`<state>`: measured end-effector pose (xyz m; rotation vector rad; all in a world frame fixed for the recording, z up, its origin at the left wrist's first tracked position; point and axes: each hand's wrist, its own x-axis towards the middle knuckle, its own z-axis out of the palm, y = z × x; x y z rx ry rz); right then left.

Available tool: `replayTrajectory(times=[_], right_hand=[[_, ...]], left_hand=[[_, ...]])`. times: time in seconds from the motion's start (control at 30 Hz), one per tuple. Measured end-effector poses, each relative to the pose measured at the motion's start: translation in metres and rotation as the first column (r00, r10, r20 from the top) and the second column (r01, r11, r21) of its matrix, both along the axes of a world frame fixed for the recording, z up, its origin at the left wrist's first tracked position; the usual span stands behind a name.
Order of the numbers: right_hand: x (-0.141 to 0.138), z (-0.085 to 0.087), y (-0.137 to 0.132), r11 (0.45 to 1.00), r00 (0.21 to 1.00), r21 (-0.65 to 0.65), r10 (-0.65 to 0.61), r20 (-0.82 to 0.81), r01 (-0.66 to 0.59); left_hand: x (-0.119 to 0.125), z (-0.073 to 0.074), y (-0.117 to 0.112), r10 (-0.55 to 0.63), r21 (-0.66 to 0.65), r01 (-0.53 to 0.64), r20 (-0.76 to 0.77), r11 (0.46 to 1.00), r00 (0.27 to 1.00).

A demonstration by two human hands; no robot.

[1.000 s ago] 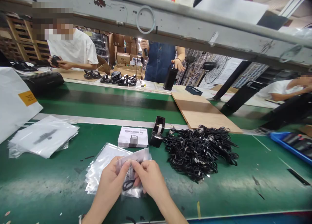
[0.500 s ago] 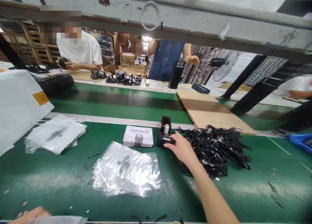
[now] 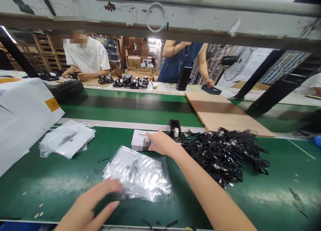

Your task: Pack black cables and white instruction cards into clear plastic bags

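My right hand (image 3: 164, 144) reaches over the right part of a stack of white printed leaflets (image 3: 139, 144), its index finger and thumb apart on the stack and hiding some of the print. My left hand (image 3: 90, 204) is open and slightly blurred, its fingertips at the near left edge of a pile of clear plastic bags (image 3: 137, 174). Just behind my right hand stands a black tape dispenser (image 3: 175, 125), partly hidden. To the right lies a heap of black cables (image 3: 220, 154).
Another pile of clear bags (image 3: 69, 137) lies left, beside a large white bag (image 3: 25, 113). A wooden board (image 3: 225, 112) spans the back right. Across the green bench, two people work near a black speaker (image 3: 185, 77) and several black parts (image 3: 130, 81). A beam (image 3: 195, 23) crosses overhead.
My right hand has left the tape dispenser and moved left onto the leaflets. My left hand has come up from the lower left corner, without the clear bag there. A co-worker's hand now touches the dark tray.
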<state>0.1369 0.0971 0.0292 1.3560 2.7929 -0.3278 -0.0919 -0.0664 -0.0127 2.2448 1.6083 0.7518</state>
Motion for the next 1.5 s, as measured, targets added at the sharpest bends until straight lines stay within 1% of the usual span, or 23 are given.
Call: replayTrajectory(times=[0.07, 0.13, 0.2, 0.3, 0.33, 0.4, 0.43, 0.47, 0.5, 0.53, 0.57, 0.63, 0.7, 0.73, 0.77, 0.83, 0.9, 0.97, 1.03, 1.13, 1.3, 1.4, 1.5], right_hand=[[0.005, 0.003, 0.004, 1.0, 1.0, 0.008, -0.018, 0.008, 0.018], [0.009, 0.006, 0.006, 1.0, 1.0, 0.01, -0.02, -0.001, 0.02], [0.013, 0.007, 0.007, 1.0, 1.0, 0.006, -0.005, -0.028, 0.005], [0.016, 0.007, 0.0, 0.999, 0.997, 0.032, -0.004, -0.079, 0.006], [0.015, 0.006, -0.006, 0.999, 0.996, 0.046, -0.007, -0.09, 0.011], [0.013, 0.004, -0.026, 0.996, 0.989, 0.079, 0.051, -0.137, -0.04], [0.013, 0.002, -0.039, 0.991, 0.978, 0.095, 0.105, -0.18, -0.089], [0.013, 0.001, -0.052, 0.983, 0.952, 0.117, 0.17, -0.253, -0.144], [0.014, -0.001, -0.064, 0.981, 0.922, 0.13, 0.179, -0.344, -0.142], [0.018, -0.003, -0.075, 0.991, 0.886, 0.118, 0.11, -0.45, -0.063], [0.022, -0.006, -0.084, 0.996, 0.827, 0.059, -0.016, -0.562, 0.059], [0.036, -0.013, -0.098, 0.944, 0.648, -0.228, -0.329, -0.687, 0.238], [0.053, -0.021, -0.107, 0.827, 0.497, -0.539, -0.539, -0.68, 0.16], [0.062, -0.026, -0.11, 0.768, 0.445, -0.633, -0.601, -0.663, 0.094], [0.071, -0.03, -0.114, 0.722, 0.389, -0.689, -0.653, -0.649, 0.063], [0.087, -0.037, -0.123, 0.661, 0.231, -0.737, -0.745, -0.626, 0.137], [0.099, -0.043, -0.133, 0.595, 0.077, -0.765, -0.799, -0.596, 0.247], [0.107, -0.046, -0.141, 0.536, -0.017, -0.792, -0.825, -0.565, 0.291], [0.111, -0.05, -0.147, 0.51, -0.05, -0.806, -0.835, -0.547, 0.3], [0.113, -0.056, -0.151, 0.5, -0.029, -0.815, -0.847, -0.53, 0.294], [0.105, -0.068, -0.153, 0.502, -0.059, -0.825, -0.844, -0.532, 0.26], [0.097, -0.072, -0.153, 0.503, -0.136, -0.822, -0.825, -0.548, 0.267], [0.091, -0.073, -0.153, 0.494, -0.15, -0.83, -0.828, -0.54, 0.261]], left_hand=[[0.024, -0.005, 0.014, -0.152, -0.148, 0.146, -0.033, 0.978, 0.988], [0.04, -0.014, 0.022, -0.201, -0.262, 0.198, 0.014, 0.945, 0.979], [0.046, -0.023, 0.025, -0.145, -0.339, 0.172, 0.106, 0.925, 0.984], [0.044, -0.031, 0.024, 0.083, -0.434, 0.087, 0.359, 0.897, 0.93], [0.043, -0.03, 0.025, 0.179, -0.459, 0.083, 0.498, 0.885, 0.848], [0.043, -0.023, 0.029, 0.368, -0.505, 0.113, 0.747, 0.856, 0.553], [0.045, -0.017, 0.032, 0.45, -0.536, 0.145, 0.803, 0.831, 0.39], [0.048, -0.011, 0.035, 0.525, -0.578, 0.163, 0.804, 0.799, 0.28], [0.051, -0.004, 0.038, 0.585, -0.624, 0.173, 0.778, 0.762, 0.231], [0.055, 0.001, 0.04, 0.624, -0.662, 0.185, 0.748, 0.726, 0.227], [0.059, 0.005, 0.042, 0.634, -0.679, 0.199, 0.732, 0.706, 0.249], [0.067, 0.009, 0.044, 0.594, -0.678, 0.253, 0.73, 0.69, 0.337], [0.075, 0.009, 0.045, 0.515, -0.652, 0.285, 0.742, 0.703, 0.429], [0.079, 0.008, 0.046, 0.475, -0.638, 0.264, 0.737, 0.723, 0.48], [0.084, 0.006, 0.047, 0.436, -0.62, 0.215, 0.719, 0.754, 0.541], [0.092, 0.001, 0.051, 0.348, -0.554, 0.071, 0.612, 0.829, 0.71], [0.1, -0.006, 0.053, 0.241, -0.449, -0.042, 0.396, 0.892, 0.886], [0.107, -0.013, 0.054, 0.167, -0.351, -0.102, 0.16, 0.931, 0.973], [0.112, -0.018, 0.054, 0.143, -0.289, -0.135, 0.004, 0.948, 0.99], [0.114, -0.019, 0.053, 0.108, -0.289, -0.127, -0.081, 0.949, 0.991], [0.11, -0.013, 0.051, 0.028, -0.28, -0.046, -0.069, 0.959, 0.997], [0.108, -0.014, 0.046, 0.015, -0.277, -0.03, -0.056, 0.96, 0.998], [0.108, -0.018, 0.041, 0.015, -0.27, -0.027, -0.047, 0.962, 0.999]])
